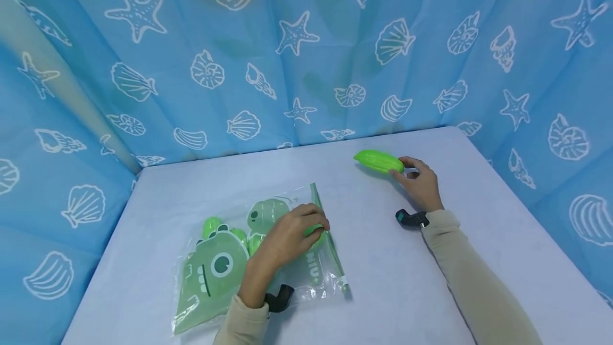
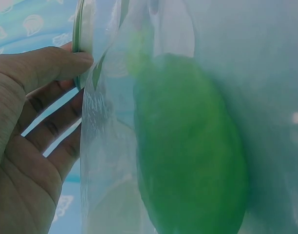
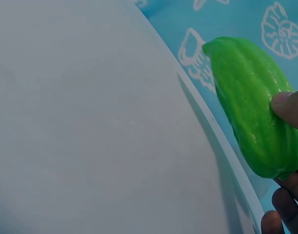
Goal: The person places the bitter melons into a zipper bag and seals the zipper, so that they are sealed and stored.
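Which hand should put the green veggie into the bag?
Probably the right hand: it already holds the green toy vegetable by one end. The left hand is busy pinching the zip bag at its opening.

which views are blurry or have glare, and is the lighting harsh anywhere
Head view: sharp, soft even light, bent at the edges. Left wrist view: the green toy inside the clear bag is out of focus, with sheen on the plastic. Right wrist view: the ridged green toy is crisp, casting a soft shadow.
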`<state>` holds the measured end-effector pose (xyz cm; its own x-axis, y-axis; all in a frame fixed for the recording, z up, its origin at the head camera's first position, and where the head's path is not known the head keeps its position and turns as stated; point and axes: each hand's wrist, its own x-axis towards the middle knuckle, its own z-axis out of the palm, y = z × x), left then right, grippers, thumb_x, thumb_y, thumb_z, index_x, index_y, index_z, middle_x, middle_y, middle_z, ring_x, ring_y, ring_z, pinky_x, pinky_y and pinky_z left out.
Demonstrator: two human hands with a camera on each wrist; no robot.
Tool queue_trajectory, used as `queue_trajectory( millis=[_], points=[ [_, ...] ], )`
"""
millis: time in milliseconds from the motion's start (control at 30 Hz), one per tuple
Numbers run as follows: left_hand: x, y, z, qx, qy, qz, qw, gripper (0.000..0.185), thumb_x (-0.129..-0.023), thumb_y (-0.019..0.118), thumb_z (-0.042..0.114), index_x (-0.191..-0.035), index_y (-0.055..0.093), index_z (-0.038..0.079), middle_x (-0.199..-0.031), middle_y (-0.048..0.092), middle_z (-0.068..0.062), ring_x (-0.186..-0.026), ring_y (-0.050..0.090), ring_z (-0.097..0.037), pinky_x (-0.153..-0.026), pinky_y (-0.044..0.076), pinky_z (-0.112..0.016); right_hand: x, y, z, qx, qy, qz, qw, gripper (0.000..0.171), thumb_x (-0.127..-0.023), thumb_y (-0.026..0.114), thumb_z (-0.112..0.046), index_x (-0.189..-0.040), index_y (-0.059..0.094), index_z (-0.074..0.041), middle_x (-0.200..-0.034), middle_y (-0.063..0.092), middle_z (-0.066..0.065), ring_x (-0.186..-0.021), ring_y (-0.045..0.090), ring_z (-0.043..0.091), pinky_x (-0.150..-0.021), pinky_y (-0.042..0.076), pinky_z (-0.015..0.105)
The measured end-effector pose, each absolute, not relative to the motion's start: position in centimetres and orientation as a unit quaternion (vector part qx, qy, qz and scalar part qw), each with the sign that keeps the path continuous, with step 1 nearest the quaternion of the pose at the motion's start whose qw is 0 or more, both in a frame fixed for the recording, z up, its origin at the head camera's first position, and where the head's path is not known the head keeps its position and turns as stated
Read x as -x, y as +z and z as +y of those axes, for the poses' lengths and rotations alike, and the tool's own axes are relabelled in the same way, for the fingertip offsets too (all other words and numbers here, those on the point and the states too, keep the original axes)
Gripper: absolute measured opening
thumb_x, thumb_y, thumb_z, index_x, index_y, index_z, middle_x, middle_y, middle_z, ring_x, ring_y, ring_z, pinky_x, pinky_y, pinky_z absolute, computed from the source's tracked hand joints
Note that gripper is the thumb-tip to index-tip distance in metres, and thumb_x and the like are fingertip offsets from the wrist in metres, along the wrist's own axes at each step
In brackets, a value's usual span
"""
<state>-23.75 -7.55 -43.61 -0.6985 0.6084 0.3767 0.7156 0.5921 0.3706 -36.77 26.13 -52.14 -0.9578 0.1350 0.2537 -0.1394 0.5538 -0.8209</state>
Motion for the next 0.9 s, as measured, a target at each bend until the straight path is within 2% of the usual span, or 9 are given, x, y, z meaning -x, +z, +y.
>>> queue_trajectory(
  millis=[600, 900],
  points=[
    [23.6, -43.8, -7.6, 0.367, -0.258, -0.889, 0.094, 0.013, -0.086, 0.064, 0.011, -0.091, 0.069, 0.022, -0.101, 0.058, 0.01, -0.095, 0.053, -0.004, -0.079, 0.047, -0.021, 32.7, -52.7, 24.0, -0.046, 0.48, -0.868, 0.118, 0.057, -0.076, 0.066, -0.055, -0.122, 0.056, -0.023, -0.113, 0.055, -0.001, -0.087, 0.05, 0.016, -0.072, 0.042, 0.033],
    [23.7, -43.5, -7.4, 0.369, -0.244, -0.891, 0.102, 0.012, -0.086, 0.065, 0.013, -0.09, 0.068, 0.024, -0.103, 0.058, 0.01, -0.095, 0.053, -0.004, -0.08, 0.046, -0.021, 31.6, -52.1, 23.4, -0.078, 0.486, -0.862, 0.121, 0.053, -0.079, 0.068, -0.046, -0.123, 0.056, -0.019, -0.115, 0.056, 0.002, -0.087, 0.052, 0.017, -0.072, 0.044, 0.031]
  ],
)
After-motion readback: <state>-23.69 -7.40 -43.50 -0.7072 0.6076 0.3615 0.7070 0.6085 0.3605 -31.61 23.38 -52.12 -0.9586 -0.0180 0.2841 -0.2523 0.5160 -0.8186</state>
